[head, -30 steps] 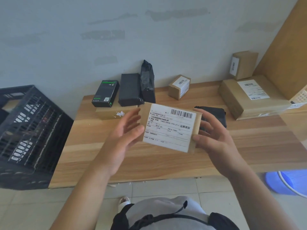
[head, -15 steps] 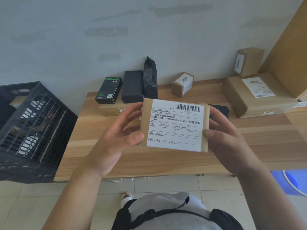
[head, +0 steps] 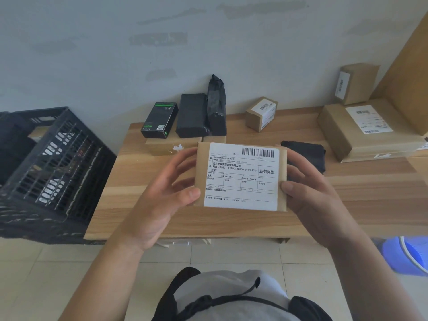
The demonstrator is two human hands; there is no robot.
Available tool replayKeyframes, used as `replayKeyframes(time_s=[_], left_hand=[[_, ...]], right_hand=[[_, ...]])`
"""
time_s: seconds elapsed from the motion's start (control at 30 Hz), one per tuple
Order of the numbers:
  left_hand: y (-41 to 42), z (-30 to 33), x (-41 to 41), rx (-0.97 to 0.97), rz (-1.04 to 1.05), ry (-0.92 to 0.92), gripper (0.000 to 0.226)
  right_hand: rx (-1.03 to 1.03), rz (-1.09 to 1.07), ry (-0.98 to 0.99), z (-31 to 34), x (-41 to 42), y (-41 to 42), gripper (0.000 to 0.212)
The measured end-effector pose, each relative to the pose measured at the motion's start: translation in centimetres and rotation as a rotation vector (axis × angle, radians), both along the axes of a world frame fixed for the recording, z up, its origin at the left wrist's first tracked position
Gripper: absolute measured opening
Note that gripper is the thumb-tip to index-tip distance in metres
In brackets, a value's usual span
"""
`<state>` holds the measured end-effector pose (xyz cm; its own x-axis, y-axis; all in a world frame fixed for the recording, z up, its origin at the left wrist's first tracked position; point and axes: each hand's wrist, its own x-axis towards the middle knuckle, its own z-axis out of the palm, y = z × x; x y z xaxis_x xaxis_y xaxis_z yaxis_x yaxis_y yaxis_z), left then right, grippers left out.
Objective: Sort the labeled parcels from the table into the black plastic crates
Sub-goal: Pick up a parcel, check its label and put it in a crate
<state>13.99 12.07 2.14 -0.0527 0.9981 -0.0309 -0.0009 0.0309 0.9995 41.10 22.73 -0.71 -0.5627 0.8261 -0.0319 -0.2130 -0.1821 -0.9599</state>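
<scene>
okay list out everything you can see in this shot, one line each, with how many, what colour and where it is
held parcel: 1, brown with white label, above the table, label facing the camera
black crate: 1, black, left of the table
table: 1, light wood, against the wall
boxed item: 1, black with green, back left of the table
wrapped parcels: 2, black, back, one standing
small box: 1, brown, labeled, back centre
flat black parcel: 1, behind the right hand
large box: 1, brown, labeled, right
upper box: 1, brown, far right
blue object: 1, floor right
left hand: grips the parcel's left edge
right hand: grips its right edge
</scene>
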Motion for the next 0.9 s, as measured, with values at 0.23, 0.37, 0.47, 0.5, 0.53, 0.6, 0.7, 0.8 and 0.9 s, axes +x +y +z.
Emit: replayKeyframes(time_s=[0.23, 0.37, 0.47, 0.5, 0.53, 0.6, 0.7, 0.8, 0.9], left_hand=[[-3.1, -0.5, -1.7, -0.016, 0.038, -0.01, 0.079], [-7.0, -0.7, -4.1, -0.012, 0.092, -0.011, 0.079], [-11.8, -0.9, -6.7, -0.022, 0.181, -0.006, 0.076], [-14.0, -0.8, -7.6, -0.03, 0.221, 0.003, 0.076], [-16.2, -0.7, -8.4, -0.042, 0.267, 0.007, 0.076], [-21.3, -0.4, -10.0, -0.065, 0.38, 0.01, 0.073], [-29.6, 0.0, -11.6, -0.121, 0.561, 0.018, 0.077], [-37.2, -0.2, -12.2, -0.117, 0.727, -0.016, 0.079], [-43.7, -1.0, -12.1, -0.096, 0.867, -0.054, 0.08]], right_hand=[[0.021, 0.03, -0.017, 0.6, -1.8, -2.6, 0.068], [0.036, 0.095, -0.065, 1.2, -4.9, -4.5, 0.062], [0.042, 0.199, -0.101, 1.7, -8.7, -7.0, 0.059], [0.035, 0.243, -0.106, 1.8, -10.3, -8.1, 0.06], [0.012, 0.286, -0.106, 1.8, -11.9, -9.1, 0.063], [-0.033, 0.386, -0.113, 1.8, -15.4, -11.7, 0.068], [-0.017, 0.564, -0.126, 1.9, -20.6, -16.4, 0.064], [-0.027, 0.71, -0.106, 1.6, -25.4, -21.5, 0.06], [-0.027, 0.827, -0.101, 1.1, -29.2, -26.5, 0.058]])
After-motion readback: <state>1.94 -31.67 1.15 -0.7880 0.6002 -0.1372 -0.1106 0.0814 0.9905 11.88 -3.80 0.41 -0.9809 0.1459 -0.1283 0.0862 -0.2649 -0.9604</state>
